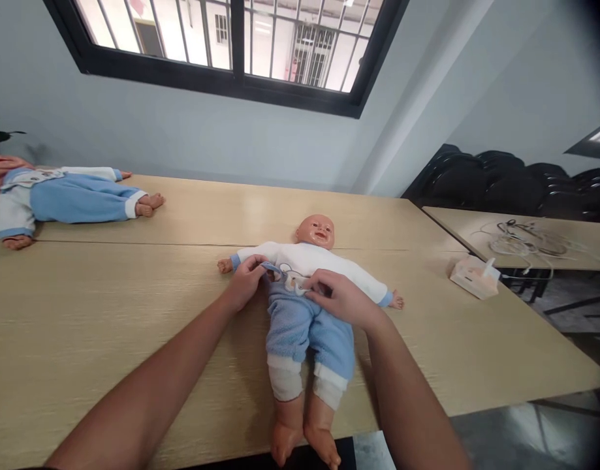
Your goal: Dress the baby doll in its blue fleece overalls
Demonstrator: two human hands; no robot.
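Forearms [182,365] angle inward to the doll [304,258], left grip [245,282] pinching its blue strap [270,266], right grip [339,297] pinching its bib [294,282].

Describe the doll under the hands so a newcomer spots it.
Find the pale table below the window. On it lies a doll, left hand and right hand around its waist. Unlike the other doll, at left, its feet point toward the camera.

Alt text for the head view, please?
A plastic doll in blue and white lies face-up on a pale wooden table; a person's left fingers hold a blue cloth strap, right fingers a white cloth bib. A similar doll lies left.
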